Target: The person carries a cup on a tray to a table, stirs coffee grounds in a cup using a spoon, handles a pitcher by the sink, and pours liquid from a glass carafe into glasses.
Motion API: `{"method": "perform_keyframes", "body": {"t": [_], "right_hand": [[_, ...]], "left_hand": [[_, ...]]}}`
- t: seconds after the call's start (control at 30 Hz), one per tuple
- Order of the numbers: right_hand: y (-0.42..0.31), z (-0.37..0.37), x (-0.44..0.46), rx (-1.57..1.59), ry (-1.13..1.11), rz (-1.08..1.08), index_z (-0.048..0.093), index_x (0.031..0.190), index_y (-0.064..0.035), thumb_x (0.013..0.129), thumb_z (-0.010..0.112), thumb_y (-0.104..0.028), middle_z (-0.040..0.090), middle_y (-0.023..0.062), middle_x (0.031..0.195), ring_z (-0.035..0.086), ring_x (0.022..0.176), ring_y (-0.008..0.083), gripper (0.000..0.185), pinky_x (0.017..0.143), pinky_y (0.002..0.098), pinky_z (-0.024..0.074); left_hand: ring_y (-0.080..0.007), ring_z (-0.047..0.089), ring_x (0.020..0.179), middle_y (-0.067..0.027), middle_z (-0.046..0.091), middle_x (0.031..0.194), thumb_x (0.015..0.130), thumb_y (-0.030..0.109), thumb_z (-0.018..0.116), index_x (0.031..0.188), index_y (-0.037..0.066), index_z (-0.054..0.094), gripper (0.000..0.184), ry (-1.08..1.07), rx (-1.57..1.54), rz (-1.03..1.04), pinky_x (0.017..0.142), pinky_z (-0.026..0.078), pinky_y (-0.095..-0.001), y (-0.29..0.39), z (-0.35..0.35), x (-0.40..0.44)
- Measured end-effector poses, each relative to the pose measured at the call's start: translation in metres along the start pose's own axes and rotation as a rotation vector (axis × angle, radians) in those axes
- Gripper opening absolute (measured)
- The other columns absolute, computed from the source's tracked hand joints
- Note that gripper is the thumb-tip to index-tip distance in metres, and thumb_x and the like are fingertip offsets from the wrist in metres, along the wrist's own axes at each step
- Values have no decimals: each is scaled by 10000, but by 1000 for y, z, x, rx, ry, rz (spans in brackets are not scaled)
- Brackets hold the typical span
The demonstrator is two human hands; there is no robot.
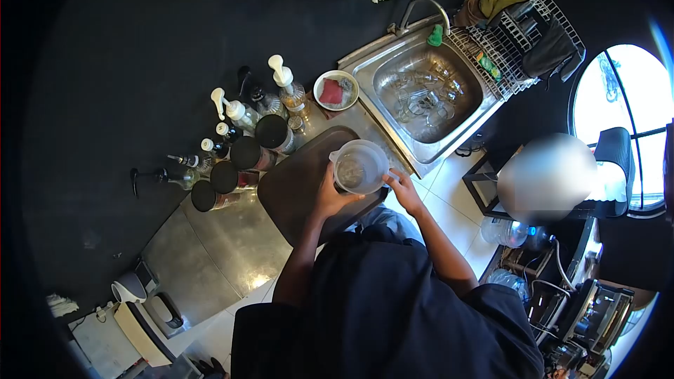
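A clear plastic jug point(361, 165) is held between my two hands above a dark brown tray point(291, 186). My left hand point(333, 195) wraps round its left and lower side. At its right side, my right hand point(405, 192) grips what looks like the handle. I look down into the jug's round mouth; whether anything lies in the bottom is hard to make out. The tray rests on the steel counter point(210, 249), partly covered by the jug and my left arm.
A steel sink point(484, 102) with several glasses point(425, 98) stands right of the tray. Pump bottles point(286, 84) and dark-lidded jars point(246, 153) line the wall side. A bowl point(337, 107) holds a red cloth. A wire rack point(523, 49) sits beyond the sink.
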State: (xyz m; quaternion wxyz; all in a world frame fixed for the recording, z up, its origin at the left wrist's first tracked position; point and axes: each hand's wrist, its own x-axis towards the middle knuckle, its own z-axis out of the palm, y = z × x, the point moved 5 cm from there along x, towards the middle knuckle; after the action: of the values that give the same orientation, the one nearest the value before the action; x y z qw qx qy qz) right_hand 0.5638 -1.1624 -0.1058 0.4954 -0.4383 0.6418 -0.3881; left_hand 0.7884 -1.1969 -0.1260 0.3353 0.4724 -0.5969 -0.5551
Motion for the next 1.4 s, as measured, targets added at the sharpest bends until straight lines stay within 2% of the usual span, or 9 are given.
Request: {"method": "perform_keyframes", "body": {"t": [0.17,0.23,0.37,0.53,0.7,0.8,0.9,1.17,1.4], "right_hand": [[12,4,-7,135,-16,49,689,1094,21,1005,652,-448,692,75,956,622,956,165,479,894,310,485],[25,8,-7,111,-163,85,575,1357,31,1043,624,-465,666,119,1228,590,1193,205,589,1047,348,444],[37,2,-34,169,132,-97,545,1394,-18,1062,633,-356,665,112,1197,595,1175,202,482,1052,357,456],[114,-42,-90,95,42,147,618,1306,-21,1010,709,-352,691,124,1115,653,1048,203,453,937,343,516],[193,-85,-187,260,113,252,672,1211,18,1029,657,-235,709,64,988,644,913,146,312,847,324,537],[209,-111,-240,290,247,432,693,1200,-5,1017,660,-250,743,82,1004,691,905,164,307,821,327,558],[235,-145,-277,218,330,218,740,1051,9,986,650,-332,763,108,929,710,830,213,359,813,373,561],[293,-278,-461,575,819,166,701,872,-34,994,687,-288,738,64,808,714,742,138,281,706,326,538],[327,-260,-647,976,1593,190,621,752,-76,1058,631,-370,610,28,655,617,651,144,425,692,326,501]], "left_hand": [[-273,494,1431,-139,504,1526,763,122,930,1571,60,346,999,69,-387,-60,1173,424,-433,-73,25,-11],[-268,507,1419,-140,508,1522,795,114,904,1559,48,362,938,63,-280,-127,1178,419,-429,-85,26,-17],[-262,560,1369,-155,535,1491,872,132,839,1531,12,397,802,72,-26,-343,1172,430,-424,-84,28,-23],[-333,654,1248,-266,528,1497,953,129,760,1550,-48,293,778,270,-265,-443,992,564,-380,-100,78,-58],[-167,701,875,-119,733,1013,957,160,760,1305,-67,567,459,-334,-153,-347,827,579,-320,-123,197,-95],[-133,670,770,-65,699,862,983,154,708,1069,-23,679,198,-649,-98,-332,766,572,-307,-52,269,-85],[-125,648,729,-41,647,763,1016,157,648,955,-15,704,190,-808,67,-252,718,559,-295,6,339,-100],[-124,599,665,-25,603,727,1021,150,649,998,29,649,123,-1124,119,-297,676,545,-300,20,553,-183],[-161,699,785,-91,728,872,1048,240,671,1173,4,650,267,-1832,421,-293,782,588,-317,28,686,-330]]}}
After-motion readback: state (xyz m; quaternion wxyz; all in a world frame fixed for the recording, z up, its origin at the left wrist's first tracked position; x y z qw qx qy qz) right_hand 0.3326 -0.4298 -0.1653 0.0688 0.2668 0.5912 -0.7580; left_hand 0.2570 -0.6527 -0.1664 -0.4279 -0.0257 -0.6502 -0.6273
